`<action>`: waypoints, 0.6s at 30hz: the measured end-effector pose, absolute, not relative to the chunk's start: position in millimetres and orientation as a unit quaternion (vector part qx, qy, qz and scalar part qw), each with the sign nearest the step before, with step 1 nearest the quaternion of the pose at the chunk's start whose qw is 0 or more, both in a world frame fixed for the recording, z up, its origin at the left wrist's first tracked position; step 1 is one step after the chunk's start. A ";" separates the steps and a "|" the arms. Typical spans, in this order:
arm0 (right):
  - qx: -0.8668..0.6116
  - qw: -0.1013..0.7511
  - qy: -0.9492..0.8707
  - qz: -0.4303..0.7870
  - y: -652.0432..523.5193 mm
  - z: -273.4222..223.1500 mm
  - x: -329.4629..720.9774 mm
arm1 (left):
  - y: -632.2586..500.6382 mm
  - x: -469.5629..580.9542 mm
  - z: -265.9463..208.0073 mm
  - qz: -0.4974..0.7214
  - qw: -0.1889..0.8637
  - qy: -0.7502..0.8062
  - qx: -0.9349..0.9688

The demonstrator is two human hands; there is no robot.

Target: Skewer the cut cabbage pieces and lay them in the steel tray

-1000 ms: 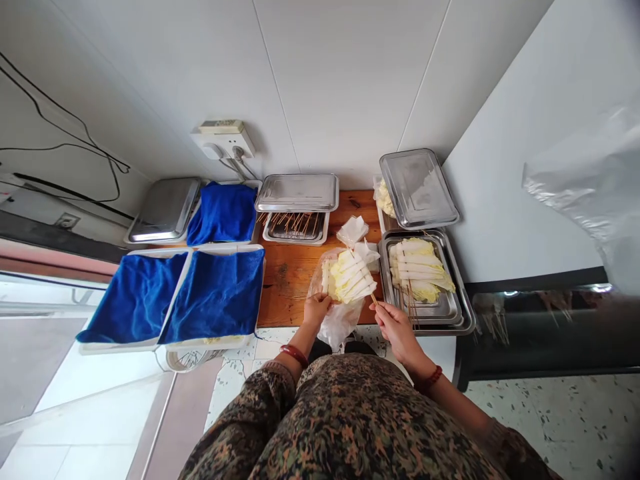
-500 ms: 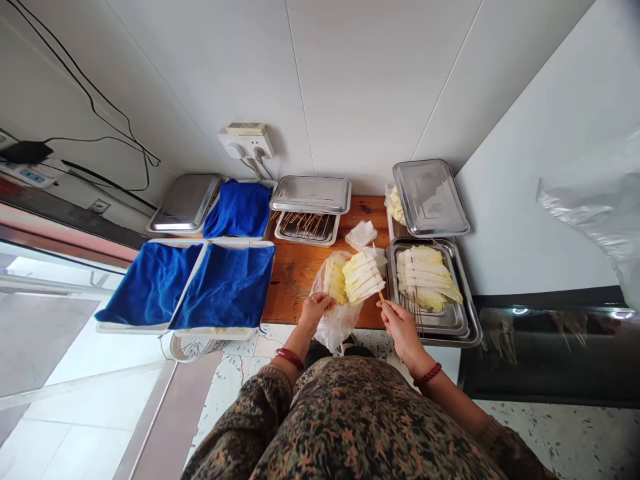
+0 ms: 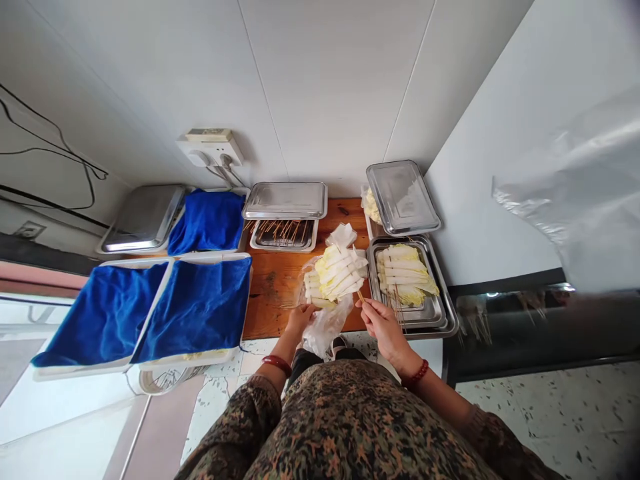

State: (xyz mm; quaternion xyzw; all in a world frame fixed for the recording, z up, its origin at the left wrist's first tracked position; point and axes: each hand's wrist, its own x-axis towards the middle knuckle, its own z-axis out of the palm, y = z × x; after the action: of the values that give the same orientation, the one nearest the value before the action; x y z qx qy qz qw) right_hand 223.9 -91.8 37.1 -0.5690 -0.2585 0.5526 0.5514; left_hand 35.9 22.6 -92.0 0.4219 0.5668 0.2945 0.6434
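Observation:
My right hand point(image 3: 383, 327) is closed round the thin wooden sticks of skewered napa cabbage point(image 3: 341, 272). The pale yellow and white leaves fan out up and to the left of my fingers. Under them, more skewered cabbage point(image 3: 314, 288) lies in a clear plastic bag point(image 3: 320, 331) at the table's front edge. My left hand point(image 3: 300, 320) pinches the near left edge of this bag; its fingertips are partly hidden against the cabbage. Just right of my right hand, a steel tray point(image 3: 434, 319) bears a stack of cabbage skewers point(image 3: 406, 273), their sticks pointing toward me.
Blue cloths point(image 3: 197, 307) cover several white trays on the left. At the back, a steel lid point(image 3: 287, 200) lies partly over a tray of skewers point(image 3: 285, 233). Another lid point(image 3: 404, 198) tilts behind the cabbage tray. A wall socket point(image 3: 213, 150) has plugs in it.
The view has turned, so the scene sits further left. The held cabbage has shifted slightly, rising a little over the bagged cabbage. Both hands keep their grips.

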 end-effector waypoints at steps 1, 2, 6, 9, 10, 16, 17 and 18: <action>-0.566 0.551 -0.259 0.555 -91.1 39.3 221.8 | 25.3 34.1 -88.3 0.290 0.627 0.575 0.439; -0.562 0.551 -0.259 0.560 -90.2 41.4 219.4 | 27.7 31.5 -83.3 0.290 0.608 0.583 0.455; -0.536 0.549 -0.262 0.585 -81.7 48.7 205.5 | 26.7 20.4 -50.9 0.319 0.543 0.591 0.505; -0.512 0.552 -0.265 0.602 -70.2 50.5 187.4 | 11.4 18.4 -19.0 0.315 0.545 0.561 0.538; -0.503 0.553 -0.268 0.608 -66.4 50.0 179.6 | 4.7 19.3 -8.1 0.308 0.559 0.543 0.545; -0.466 0.545 -0.297 0.630 -55.0 39.8 127.6 | -20.2 29.8 41.2 0.392 0.676 0.432 0.450; -0.464 0.542 -0.305 0.631 -54.3 38.0 120.8 | -20.4 30.5 44.8 0.407 0.680 0.436 0.426; -0.463 0.538 -0.315 0.630 -53.5 36.1 115.1 | -19.7 30.3 47.2 0.416 0.682 0.443 0.406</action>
State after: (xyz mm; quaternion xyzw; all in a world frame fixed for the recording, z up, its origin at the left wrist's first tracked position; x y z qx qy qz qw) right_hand 115.1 -53.5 36.1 -0.4626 -0.3149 0.6302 0.5382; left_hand 30.3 -19.7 47.2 0.4059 0.4431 0.4163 0.6823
